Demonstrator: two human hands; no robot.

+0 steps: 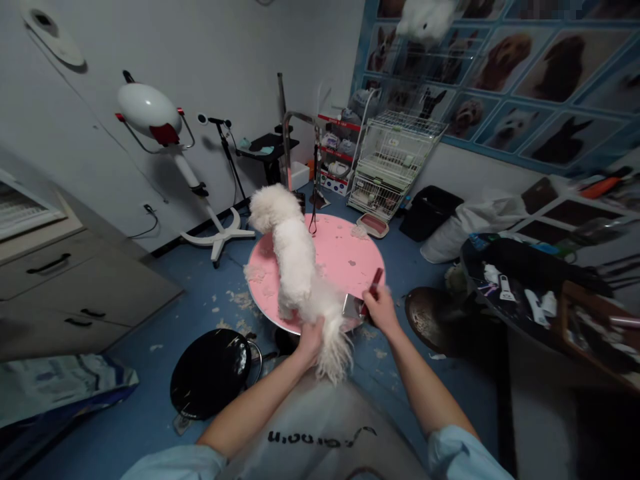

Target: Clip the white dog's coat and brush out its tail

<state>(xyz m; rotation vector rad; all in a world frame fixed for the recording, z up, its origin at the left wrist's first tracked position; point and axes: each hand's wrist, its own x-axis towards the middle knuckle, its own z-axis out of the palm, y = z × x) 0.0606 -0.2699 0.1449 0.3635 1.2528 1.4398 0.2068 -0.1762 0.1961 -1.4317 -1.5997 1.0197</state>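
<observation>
A fluffy white dog [294, 257] stands on a round pink grooming table [337, 243], its rear toward me and its head at the far left. My left hand [311, 339] is closed around the dog's long-haired tail [334, 350] near the table's front edge. In my right hand [381, 310] is a slicker brush [353, 305] with a dark red handle and a flat silvery head. The head is close against the right side of the tail hair; whether its pins are in the hair cannot be made out. Cut tufts lie on the tabletop.
A black stool [210, 373] stands at front left, with a stand dryer [150, 110] behind. A grooming arm with a hanging loop [313, 220] rises beyond the dog. Wire cages [385, 163] stand at the back; a dark side table [515, 287] holds tools at right.
</observation>
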